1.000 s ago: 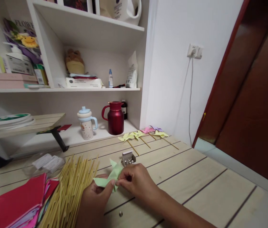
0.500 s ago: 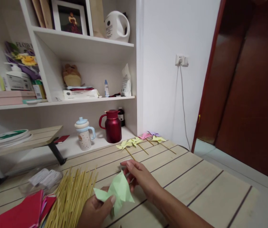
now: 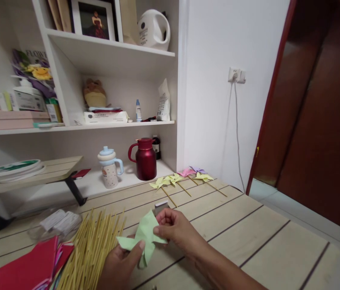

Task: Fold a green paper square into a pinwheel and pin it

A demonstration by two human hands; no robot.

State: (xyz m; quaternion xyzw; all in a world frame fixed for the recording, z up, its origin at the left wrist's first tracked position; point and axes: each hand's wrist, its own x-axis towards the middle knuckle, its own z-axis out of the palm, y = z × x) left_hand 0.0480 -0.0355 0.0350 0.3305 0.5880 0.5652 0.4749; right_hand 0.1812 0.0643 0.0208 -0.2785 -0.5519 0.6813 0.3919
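Observation:
A pale green paper pinwheel (image 3: 145,235) is held above the wooden table between both hands. My left hand (image 3: 120,262) pinches it from the lower left, thumb on top near its middle. With thumb and curled fingers, my right hand (image 3: 177,231) grips a blade on its right side. Just behind the right hand lies a small grey-and-white box (image 3: 161,206). A thick bundle of thin yellow sticks (image 3: 93,245) lies left of the left hand. Further back, several finished pinwheels on sticks, among them a yellow one (image 3: 159,183) and a pink one (image 3: 187,172), rest on the table.
Red paper sheets (image 3: 25,264) and a clear plastic pack (image 3: 56,223) lie at the left. A red jug (image 3: 146,160) and a blue-lidded cup (image 3: 109,171) stand on the bottom shelf behind. A small raised stand (image 3: 62,167) holds plates. The slatted table (image 3: 248,233) extends right.
My right hand has come down from the small box onto the pinwheel's right blade. The small box now shows behind it. The camera view has shifted slightly.

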